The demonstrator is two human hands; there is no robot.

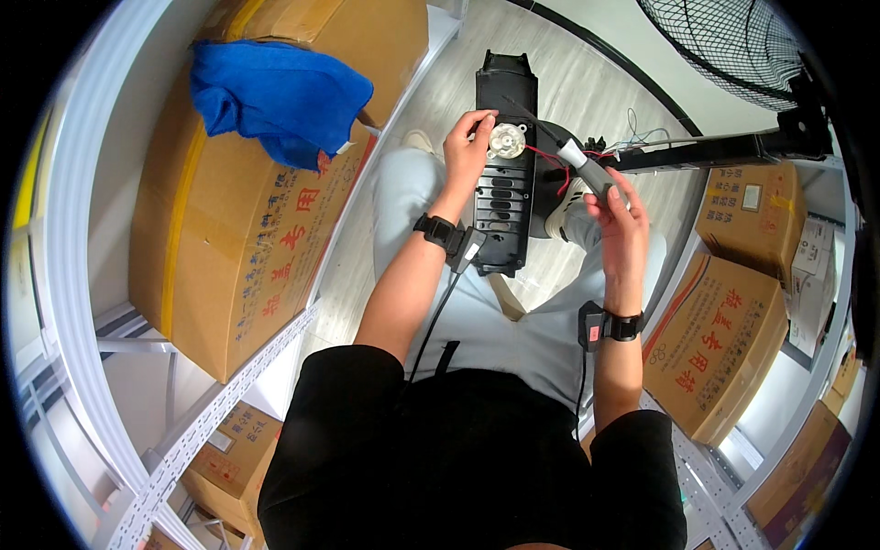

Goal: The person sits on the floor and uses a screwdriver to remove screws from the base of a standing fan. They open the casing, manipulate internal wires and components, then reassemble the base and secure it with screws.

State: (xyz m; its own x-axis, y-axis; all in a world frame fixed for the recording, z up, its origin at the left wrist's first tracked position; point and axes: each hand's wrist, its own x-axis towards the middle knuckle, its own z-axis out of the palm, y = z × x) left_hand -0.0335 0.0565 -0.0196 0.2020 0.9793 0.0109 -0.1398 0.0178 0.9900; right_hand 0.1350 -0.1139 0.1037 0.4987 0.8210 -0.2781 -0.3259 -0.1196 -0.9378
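A round, pale, clear-looking part (pixel 506 141) sits on a long black housing (pixel 503 252) just right of a seated worker's left hand (pixel 466 151), whose fingers are partly curled, thumb and forefinger brought close together at the part's edge; whether they pinch anything cannot be told. Red wires (pixel 541 154) trail from the part toward the right hand (pixel 620 220). That hand, its fingers bent around the handle, grips a grey tool (pixel 594 177) with a white collar; the tool's thin dark end slants away from it, up and to the left, over the housing beyond the left fingertips. Whether the end touches the housing is unclear. The housing's slotted end extends from beside the left hand back toward the worker, between legs in light trousers (pixel 403 206). Behind each hand, a black wristband with a small cabled box circles the wrist: one on the left (pixel 445 233), one on the right (pixel 612 326). Well to the left of the left hand, a blue cloth (pixel 280 92) drapes over a large carton (pixel 206 247) on a metal shelf. Beyond the right hand, up and to the right, stands a black wire-caged fan (pixel 729 46); lower on that side, another carton (pixel 720 348) rests on shelving.
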